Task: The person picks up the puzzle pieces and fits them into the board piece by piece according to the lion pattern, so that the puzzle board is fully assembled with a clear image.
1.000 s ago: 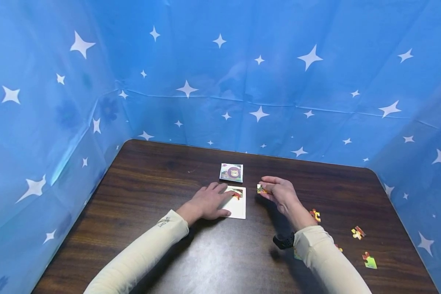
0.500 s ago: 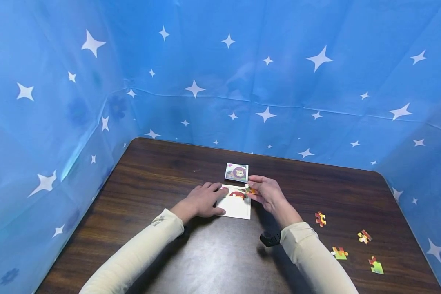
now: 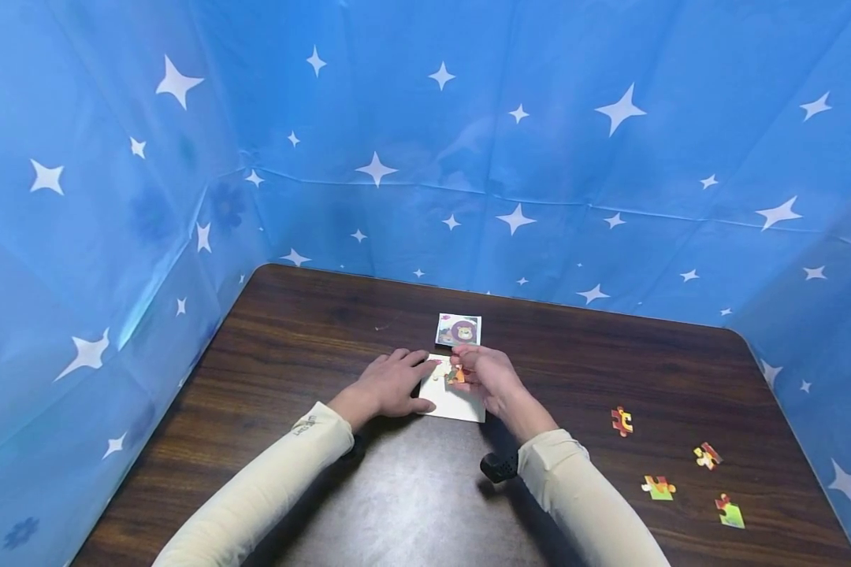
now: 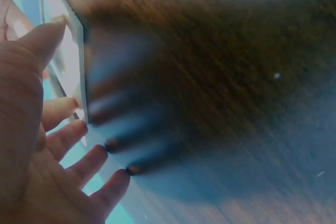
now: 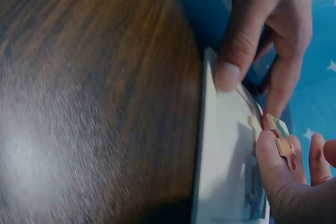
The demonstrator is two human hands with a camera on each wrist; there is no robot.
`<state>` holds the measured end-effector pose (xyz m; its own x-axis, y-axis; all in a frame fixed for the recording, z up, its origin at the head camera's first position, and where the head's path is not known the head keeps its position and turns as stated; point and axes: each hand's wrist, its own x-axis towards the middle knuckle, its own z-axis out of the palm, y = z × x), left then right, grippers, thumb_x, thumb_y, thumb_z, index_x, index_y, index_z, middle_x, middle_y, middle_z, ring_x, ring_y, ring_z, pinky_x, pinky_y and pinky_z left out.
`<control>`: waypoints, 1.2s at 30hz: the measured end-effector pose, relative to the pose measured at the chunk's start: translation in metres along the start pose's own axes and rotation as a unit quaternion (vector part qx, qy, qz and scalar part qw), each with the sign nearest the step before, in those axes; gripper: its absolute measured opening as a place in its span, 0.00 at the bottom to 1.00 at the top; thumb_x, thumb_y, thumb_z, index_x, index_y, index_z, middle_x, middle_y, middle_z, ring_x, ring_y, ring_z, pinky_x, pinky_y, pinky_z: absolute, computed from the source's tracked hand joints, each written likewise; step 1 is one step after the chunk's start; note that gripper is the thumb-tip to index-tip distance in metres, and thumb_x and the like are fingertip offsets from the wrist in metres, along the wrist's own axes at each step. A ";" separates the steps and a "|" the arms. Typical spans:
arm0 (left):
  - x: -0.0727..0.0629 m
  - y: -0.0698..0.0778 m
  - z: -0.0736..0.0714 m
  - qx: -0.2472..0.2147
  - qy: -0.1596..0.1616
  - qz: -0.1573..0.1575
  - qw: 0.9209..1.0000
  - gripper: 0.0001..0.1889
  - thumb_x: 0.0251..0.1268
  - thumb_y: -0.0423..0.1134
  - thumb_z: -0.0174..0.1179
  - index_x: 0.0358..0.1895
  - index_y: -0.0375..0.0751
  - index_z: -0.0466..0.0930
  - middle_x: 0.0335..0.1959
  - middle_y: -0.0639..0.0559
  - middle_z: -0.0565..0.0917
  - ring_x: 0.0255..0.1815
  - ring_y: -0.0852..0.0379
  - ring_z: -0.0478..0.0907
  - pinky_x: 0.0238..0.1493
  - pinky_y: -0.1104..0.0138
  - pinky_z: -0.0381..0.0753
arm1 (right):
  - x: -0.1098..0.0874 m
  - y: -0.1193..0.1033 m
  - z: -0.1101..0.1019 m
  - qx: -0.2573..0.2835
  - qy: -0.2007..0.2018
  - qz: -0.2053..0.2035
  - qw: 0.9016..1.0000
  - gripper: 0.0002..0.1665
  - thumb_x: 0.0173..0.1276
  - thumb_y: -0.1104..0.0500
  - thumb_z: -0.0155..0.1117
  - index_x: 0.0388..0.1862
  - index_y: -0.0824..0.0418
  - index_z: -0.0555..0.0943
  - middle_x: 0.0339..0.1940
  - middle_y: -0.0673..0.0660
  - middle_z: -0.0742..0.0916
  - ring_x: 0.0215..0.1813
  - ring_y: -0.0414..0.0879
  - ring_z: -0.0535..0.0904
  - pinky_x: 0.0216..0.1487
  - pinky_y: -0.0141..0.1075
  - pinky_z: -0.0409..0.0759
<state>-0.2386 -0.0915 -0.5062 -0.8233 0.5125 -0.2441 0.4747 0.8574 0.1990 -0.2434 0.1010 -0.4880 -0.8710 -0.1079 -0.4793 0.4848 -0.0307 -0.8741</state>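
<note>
My left hand (image 3: 390, 384) rests at the left edge of a white puzzle board (image 3: 455, 405), fingers extended. In the left wrist view the thumb (image 4: 50, 38) lies on the board and the other fingers spread along its edge. Over the upper part of the board my right hand (image 3: 495, 379) pinches a jigsaw puzzle piece (image 3: 456, 376) between thumb and fingertips. In the right wrist view this piece (image 5: 286, 149) is tilted, close to the left hand's index finger. Pieces lying in the top of the board are partly hidden by the right hand.
A small card with a lion picture (image 3: 458, 329) lies just behind the board. Several loose puzzle pieces (image 3: 658, 487) are scattered on the dark wooden table (image 3: 312, 323) at the right. Blue star-patterned cloth (image 3: 553, 157) surrounds the table's back and sides.
My right hand has moved left with the puzzle piece, from beside the board to over its upper part. My left hand has stayed at the board's left edge.
</note>
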 end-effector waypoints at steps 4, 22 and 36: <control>-0.001 0.000 0.001 -0.002 0.007 0.000 1.000 0.42 0.66 0.66 0.60 0.80 0.53 0.60 0.80 0.48 0.63 0.78 0.44 0.62 0.73 0.45 0.66 | 0.001 0.006 0.010 0.009 -0.005 -0.001 1.000 0.20 0.78 0.65 0.49 0.64 0.69 0.77 0.59 0.66 0.84 0.38 0.41 0.81 0.48 0.41 0.88; -0.003 0.001 0.000 -0.011 0.002 -0.007 1.000 0.41 0.67 0.65 0.60 0.79 0.52 0.61 0.81 0.48 0.62 0.79 0.45 0.60 0.75 0.46 0.64 | 0.001 0.018 0.030 0.024 0.016 -0.020 0.999 0.17 0.77 0.67 0.51 0.59 0.72 0.78 0.48 0.58 0.85 0.41 0.41 0.78 0.41 0.31 0.79; -0.002 -0.001 0.003 -0.009 0.008 -0.004 1.000 0.41 0.67 0.65 0.60 0.80 0.54 0.60 0.81 0.47 0.62 0.79 0.44 0.60 0.74 0.45 0.64 | 0.003 0.020 0.030 -0.118 0.080 -0.074 0.987 0.19 0.62 0.77 0.55 0.49 0.70 0.85 0.44 0.62 0.86 0.38 0.44 0.80 0.42 0.35 0.83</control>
<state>-0.2362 -0.0930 -0.5083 -0.8322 0.5038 -0.2315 0.4614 0.8608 0.2147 -0.2339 0.0707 -0.5048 -0.9417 0.0389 -0.3341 0.3350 0.2000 -0.9208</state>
